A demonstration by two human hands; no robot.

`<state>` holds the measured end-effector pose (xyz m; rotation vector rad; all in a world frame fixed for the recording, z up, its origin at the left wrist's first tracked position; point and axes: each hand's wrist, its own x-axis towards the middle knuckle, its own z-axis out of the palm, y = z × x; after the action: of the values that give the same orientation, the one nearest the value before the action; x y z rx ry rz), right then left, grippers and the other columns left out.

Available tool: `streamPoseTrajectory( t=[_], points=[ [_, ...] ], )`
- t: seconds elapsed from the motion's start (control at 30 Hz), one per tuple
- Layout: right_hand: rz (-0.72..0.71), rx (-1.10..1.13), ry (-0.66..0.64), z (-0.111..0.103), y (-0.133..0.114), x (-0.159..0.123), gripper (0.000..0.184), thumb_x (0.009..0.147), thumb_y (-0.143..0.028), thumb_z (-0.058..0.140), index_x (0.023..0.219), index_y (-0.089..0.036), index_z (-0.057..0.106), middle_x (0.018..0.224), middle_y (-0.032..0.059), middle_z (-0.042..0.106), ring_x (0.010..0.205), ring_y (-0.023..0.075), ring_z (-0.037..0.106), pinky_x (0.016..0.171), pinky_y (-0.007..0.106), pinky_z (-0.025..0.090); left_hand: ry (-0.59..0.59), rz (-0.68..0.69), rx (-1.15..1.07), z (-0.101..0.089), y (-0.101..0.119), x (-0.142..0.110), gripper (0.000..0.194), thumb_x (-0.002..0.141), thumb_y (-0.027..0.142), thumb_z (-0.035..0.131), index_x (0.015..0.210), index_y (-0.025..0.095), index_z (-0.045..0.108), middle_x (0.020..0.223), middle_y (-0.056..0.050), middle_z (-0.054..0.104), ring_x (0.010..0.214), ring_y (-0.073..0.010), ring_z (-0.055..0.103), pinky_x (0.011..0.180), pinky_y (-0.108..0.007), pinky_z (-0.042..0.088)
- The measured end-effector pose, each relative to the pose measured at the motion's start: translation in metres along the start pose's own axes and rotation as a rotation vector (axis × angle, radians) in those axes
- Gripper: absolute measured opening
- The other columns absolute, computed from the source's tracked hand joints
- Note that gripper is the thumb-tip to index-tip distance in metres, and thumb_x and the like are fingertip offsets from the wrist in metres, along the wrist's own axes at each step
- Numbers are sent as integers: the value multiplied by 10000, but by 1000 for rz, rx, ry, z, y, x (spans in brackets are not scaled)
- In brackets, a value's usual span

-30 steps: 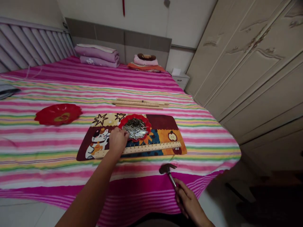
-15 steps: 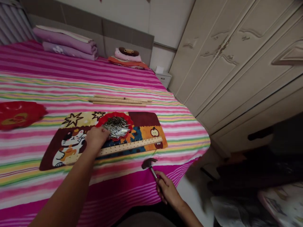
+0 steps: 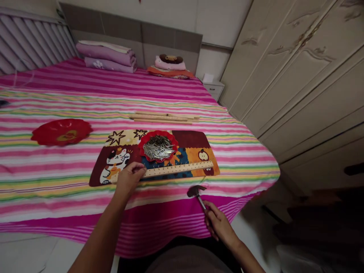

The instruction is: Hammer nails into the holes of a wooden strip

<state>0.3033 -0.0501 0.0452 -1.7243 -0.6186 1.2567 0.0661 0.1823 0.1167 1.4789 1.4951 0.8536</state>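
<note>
My left hand (image 3: pixel 131 176) is at the wooden strip (image 3: pixel 179 168), thumb and fingers pinched together over its left part. Whatever is between the fingertips is too small to make out. Several nails stand up in a row along the strip, which lies on a patterned mat (image 3: pixel 189 138) with a cat picture. Just behind the strip, a red scalloped dish (image 3: pixel 140 148) holds a heap of loose nails (image 3: pixel 159 148). My right hand (image 3: pixel 217 221) is wrapped round the handle of a claw hammer (image 3: pixel 196 191), its head raised in front of the mat's near edge.
Farther back on the striped bedspread (image 3: pixel 244 151) lie several wooden strips (image 3: pixel 162 117). A red plate (image 3: pixel 62 132) sits to the left. Folded bedding (image 3: pixel 106 55) is by the headboard, and a wardrobe (image 3: pixel 284 76) stands at the right.
My left hand has moved from the edge of the nail dish to the wooden strip. The right hand still holds the hammer. The view has turned to the left.
</note>
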Motion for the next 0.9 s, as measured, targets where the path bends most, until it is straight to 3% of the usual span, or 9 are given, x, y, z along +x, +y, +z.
streamPoseTrajectory(
  t=[0.17, 0.63, 0.9],
  points=[
    [-3, -6, 7, -1, 1, -1, 528, 761, -481, 463, 1197, -183, 475, 459, -111, 433, 274, 54, 300, 250, 136, 193, 1, -2, -70, 9, 1, -3, 271, 539, 431, 632, 684, 201, 633, 585, 26, 618, 575, -129, 556, 567, -236, 425],
    [12, -7, 15, 0, -1, -2, 535, 758, -483, 470, 1200, -181, 465, 463, -112, 436, 280, 52, 288, 251, 135, 184, 0, 33, 42, 14, -2, -2, 228, 602, 420, 603, 703, 218, 630, 580, 37, 613, 542, -125, 542, 567, -243, 416],
    [-15, -29, 10, 3, -1, -8, 590, 781, -503, 478, 1252, -149, 455, 456, -110, 387, 296, 61, 264, 273, 168, 169, 19, 125, 276, 17, -9, -2, 192, 683, 380, 550, 756, 236, 656, 724, 13, 665, 694, -155, 597, 684, -260, 418]
  ],
)
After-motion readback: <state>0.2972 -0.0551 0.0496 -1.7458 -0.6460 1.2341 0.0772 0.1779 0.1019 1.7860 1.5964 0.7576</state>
